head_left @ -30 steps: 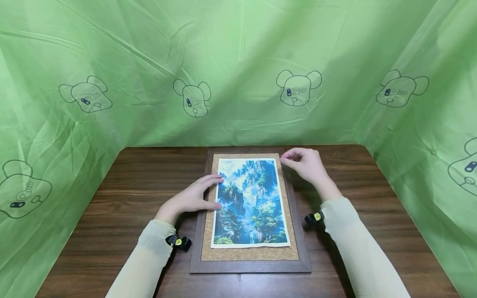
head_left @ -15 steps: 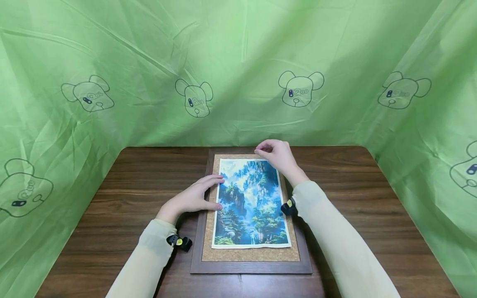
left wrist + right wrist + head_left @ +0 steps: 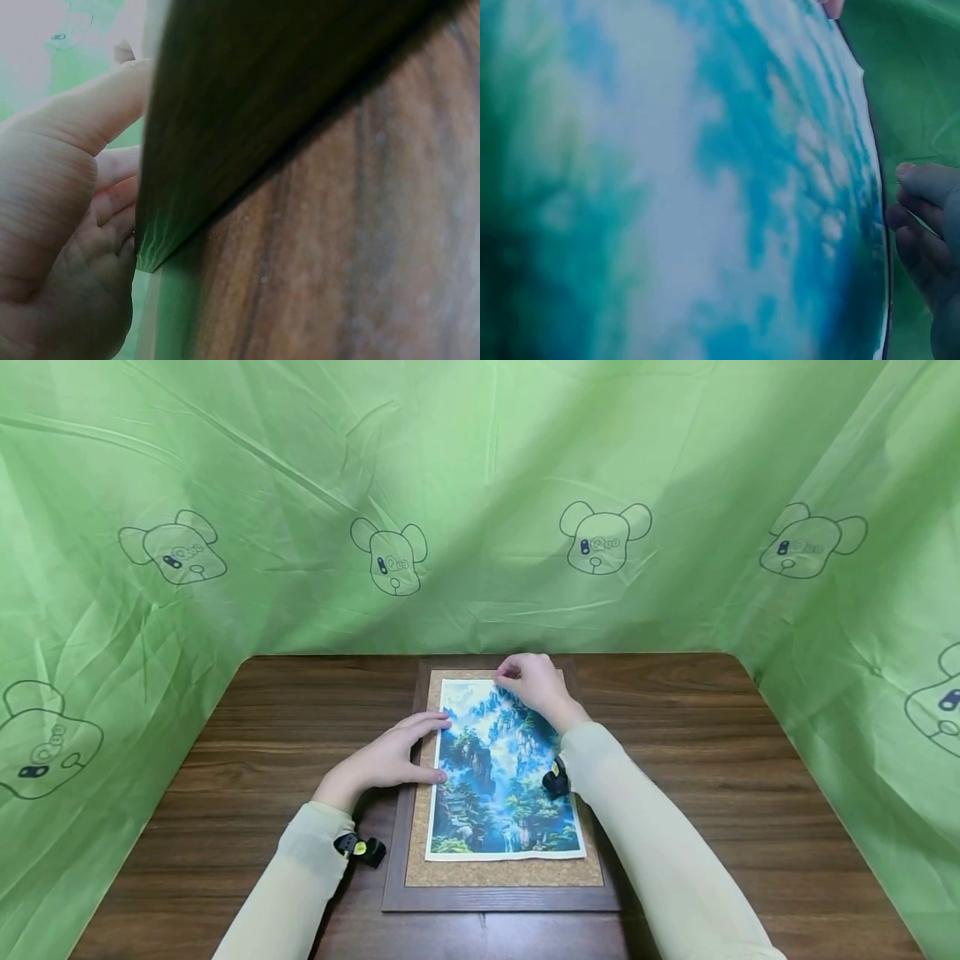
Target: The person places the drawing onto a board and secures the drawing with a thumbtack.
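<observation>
A blue-green landscape print (image 3: pixel 498 777) with white borders lies on a cork board (image 3: pixel 502 873) in a dark wooden frame (image 3: pixel 502 898). My left hand (image 3: pixel 386 756) rests on the board's left side, thumb and fingers spread and fingertips touching the print's left edge. In the left wrist view, this hand (image 3: pixel 67 210) reaches over the frame's side. At the print's top edge, my right hand (image 3: pixel 534 681) has curled fingers with thumb and index finger together. In the right wrist view, the right hand (image 3: pixel 930 232) seems to pinch a small, thin, pin-like thing, too small to identify.
The framed board lies on a brown wood-grain table (image 3: pixel 285 718). Green cloth (image 3: pixel 480 510) printed with bear outlines surrounds the table's back and sides. Black wrist cameras (image 3: pixel 367 849) hang at both cuffs, the right one above the print.
My right hand has moved left from the board's top right corner, above the top edge, then down onto the print's top edge. The left hand and board have stayed put.
</observation>
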`<action>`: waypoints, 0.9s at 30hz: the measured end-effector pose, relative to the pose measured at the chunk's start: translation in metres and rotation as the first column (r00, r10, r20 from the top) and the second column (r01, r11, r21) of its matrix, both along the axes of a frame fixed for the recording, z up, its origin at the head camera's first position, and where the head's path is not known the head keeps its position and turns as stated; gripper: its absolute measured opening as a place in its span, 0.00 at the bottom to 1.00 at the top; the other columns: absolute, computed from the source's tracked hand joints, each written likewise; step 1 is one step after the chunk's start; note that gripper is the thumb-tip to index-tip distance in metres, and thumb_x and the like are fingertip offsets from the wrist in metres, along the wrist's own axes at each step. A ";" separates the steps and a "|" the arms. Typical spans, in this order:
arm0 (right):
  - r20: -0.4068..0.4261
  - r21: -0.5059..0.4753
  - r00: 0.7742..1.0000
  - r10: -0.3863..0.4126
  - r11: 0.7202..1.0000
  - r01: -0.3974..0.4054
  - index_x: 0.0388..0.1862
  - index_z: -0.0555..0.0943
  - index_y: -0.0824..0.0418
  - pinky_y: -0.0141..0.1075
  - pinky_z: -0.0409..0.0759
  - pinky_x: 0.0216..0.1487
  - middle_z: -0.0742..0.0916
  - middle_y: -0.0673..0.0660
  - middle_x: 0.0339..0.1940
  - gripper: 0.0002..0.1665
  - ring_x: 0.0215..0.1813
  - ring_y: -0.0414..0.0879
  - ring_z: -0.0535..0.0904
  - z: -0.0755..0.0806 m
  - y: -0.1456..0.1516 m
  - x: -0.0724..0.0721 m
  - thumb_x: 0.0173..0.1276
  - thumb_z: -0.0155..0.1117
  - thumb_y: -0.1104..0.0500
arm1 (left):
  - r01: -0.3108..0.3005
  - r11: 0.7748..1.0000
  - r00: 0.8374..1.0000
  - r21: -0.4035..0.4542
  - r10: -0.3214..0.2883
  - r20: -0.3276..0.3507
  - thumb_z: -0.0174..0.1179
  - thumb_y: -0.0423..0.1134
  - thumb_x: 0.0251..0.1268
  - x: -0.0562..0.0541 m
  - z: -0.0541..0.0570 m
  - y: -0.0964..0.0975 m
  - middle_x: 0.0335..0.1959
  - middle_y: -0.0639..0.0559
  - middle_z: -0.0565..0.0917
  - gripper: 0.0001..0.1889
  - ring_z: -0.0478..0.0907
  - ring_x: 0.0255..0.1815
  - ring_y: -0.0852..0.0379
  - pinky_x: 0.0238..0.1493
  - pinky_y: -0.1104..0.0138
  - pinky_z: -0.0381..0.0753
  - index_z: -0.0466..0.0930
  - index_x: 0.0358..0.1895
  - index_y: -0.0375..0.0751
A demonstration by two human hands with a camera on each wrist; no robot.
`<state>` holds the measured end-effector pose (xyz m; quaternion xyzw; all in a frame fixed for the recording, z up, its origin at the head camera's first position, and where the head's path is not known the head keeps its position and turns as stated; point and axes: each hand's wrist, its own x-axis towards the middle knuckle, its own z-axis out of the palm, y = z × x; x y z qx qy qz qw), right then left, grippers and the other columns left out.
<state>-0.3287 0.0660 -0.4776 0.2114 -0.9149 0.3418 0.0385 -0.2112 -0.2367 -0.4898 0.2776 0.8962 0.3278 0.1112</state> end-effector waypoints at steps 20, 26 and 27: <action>-0.027 0.125 0.998 0.049 0.991 -0.045 0.43 0.94 0.53 0.45 0.86 0.53 0.93 0.49 0.40 0.06 0.44 0.45 0.87 -0.004 -0.008 -0.001 0.80 0.73 0.55 | 0.005 1.000 1.000 0.008 -0.005 -0.008 0.79 0.56 0.67 0.000 0.000 0.000 0.89 0.46 0.60 0.48 0.54 0.89 0.39 0.82 0.36 0.59 0.67 0.85 0.45; -0.014 0.107 0.999 0.037 0.994 -0.036 0.42 0.94 0.54 0.45 0.86 0.52 0.93 0.50 0.40 0.06 0.44 0.46 0.87 -0.004 -0.008 -0.001 0.79 0.74 0.56 | 0.008 1.000 1.000 0.013 -0.008 -0.011 0.79 0.57 0.67 -0.001 -0.001 0.000 0.88 0.46 0.60 0.48 0.54 0.88 0.39 0.82 0.36 0.59 0.67 0.85 0.45; -0.009 0.104 0.999 0.035 0.994 -0.034 0.42 0.94 0.54 0.45 0.86 0.52 0.93 0.50 0.40 0.06 0.44 0.46 0.87 -0.004 -0.008 -0.001 0.79 0.74 0.56 | 0.008 1.000 1.000 0.012 -0.008 -0.012 0.79 0.57 0.67 -0.001 -0.001 0.000 0.88 0.46 0.60 0.48 0.54 0.88 0.39 0.82 0.36 0.59 0.67 0.85 0.45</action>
